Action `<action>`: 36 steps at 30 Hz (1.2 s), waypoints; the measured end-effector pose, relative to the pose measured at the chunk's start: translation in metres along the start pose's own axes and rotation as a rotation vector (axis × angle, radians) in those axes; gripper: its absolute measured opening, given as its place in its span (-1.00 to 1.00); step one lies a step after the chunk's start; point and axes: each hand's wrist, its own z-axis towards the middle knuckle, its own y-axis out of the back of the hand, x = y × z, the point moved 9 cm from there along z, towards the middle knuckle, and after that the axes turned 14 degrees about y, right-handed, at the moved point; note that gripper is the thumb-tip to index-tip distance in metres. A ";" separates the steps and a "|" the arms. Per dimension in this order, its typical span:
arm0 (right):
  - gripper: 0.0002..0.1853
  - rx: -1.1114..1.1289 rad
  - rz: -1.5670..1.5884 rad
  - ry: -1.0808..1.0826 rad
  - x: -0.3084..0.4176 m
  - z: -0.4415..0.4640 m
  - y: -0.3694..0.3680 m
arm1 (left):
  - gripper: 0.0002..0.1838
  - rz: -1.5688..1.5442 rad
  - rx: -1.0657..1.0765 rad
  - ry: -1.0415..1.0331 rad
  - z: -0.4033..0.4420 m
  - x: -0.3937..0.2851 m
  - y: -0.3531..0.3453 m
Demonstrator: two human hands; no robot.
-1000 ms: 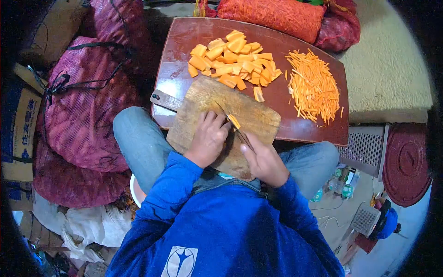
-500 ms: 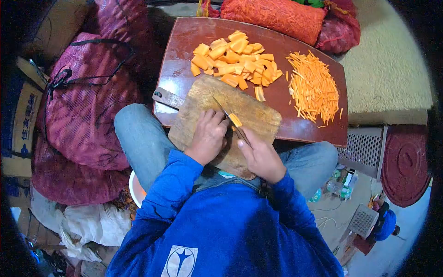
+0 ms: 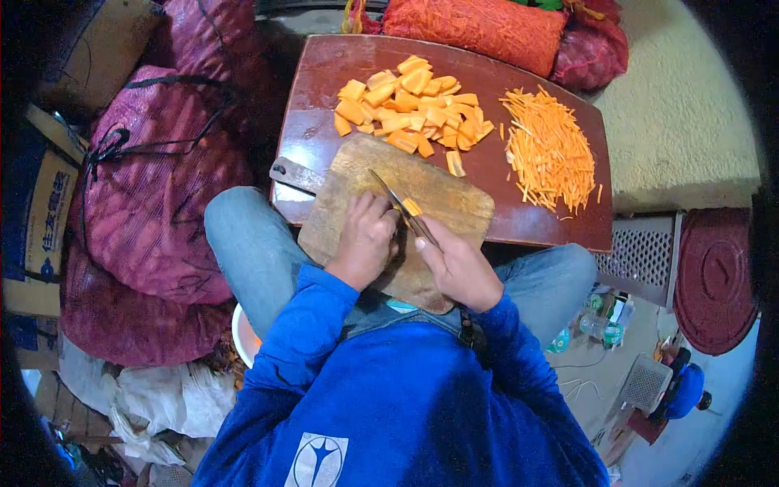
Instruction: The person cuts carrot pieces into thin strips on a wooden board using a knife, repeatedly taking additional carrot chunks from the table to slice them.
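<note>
My right hand grips a kitchen knife, its blade slanting up and left over the wooden cutting board. Close against the blade's left side, my left hand rests on the board with its fingers curled down. Whatever lies under those fingertips is hidden. On the blade's right side sits a small cut carrot piece. Beyond the board is a heap of thick carrot slices, with one slice lying apart near the board's edge. A pile of thin carrot strips is at the right.
The board overlaps a dark red tabletop in front of my crossed legs. A metal cleaver-like blade pokes out under its left edge. Red mesh sacks crowd the left, an orange mesh bag the back. A white bowl stands by my left knee.
The knife and my right hand have shifted very slightly, with the cut piece beside the blade showing a little less. My left hand stays almost in place. The view has moved slightly.
</note>
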 end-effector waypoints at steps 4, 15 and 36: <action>-0.63 0.056 0.121 -0.139 0.020 -0.017 0.016 | -0.59 -0.025 0.011 0.025 -0.002 0.000 0.005; -0.61 0.046 0.066 -0.097 0.015 -0.006 0.009 | -0.66 -0.069 -0.013 0.013 0.001 -0.001 0.010; -0.64 -0.433 0.073 -0.415 -0.104 -0.061 0.161 | -0.91 0.094 -0.110 0.086 0.012 0.017 0.017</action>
